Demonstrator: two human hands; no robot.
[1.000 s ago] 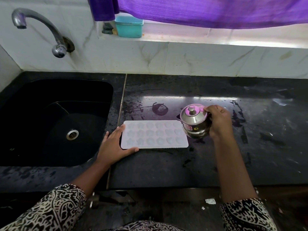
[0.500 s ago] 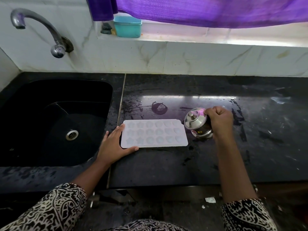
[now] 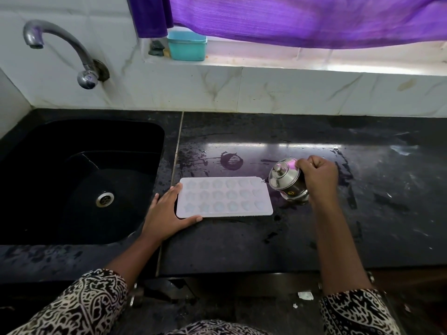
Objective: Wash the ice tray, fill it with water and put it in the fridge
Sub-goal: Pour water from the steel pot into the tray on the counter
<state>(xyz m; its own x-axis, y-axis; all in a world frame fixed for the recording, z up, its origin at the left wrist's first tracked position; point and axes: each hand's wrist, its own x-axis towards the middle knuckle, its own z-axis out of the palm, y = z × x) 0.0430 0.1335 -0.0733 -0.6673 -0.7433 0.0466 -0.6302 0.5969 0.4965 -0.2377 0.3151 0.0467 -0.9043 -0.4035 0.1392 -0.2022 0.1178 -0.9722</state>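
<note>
One white rectangular ice tray (image 3: 225, 198) on the black bench (image 3: 242, 238); left grip (image 3: 167, 213) — fingers straight — braces its left end; right grip (image 3: 319, 176) clasps one steel pot (image 3: 287, 182), tilted, beside it.

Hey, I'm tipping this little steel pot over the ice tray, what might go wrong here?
The small lidded steel pot, tilted in the right hand, has its spout at the right edge of the white ice tray, so water may spill onto the black counter. Its lid might slip as it tilts.
</note>
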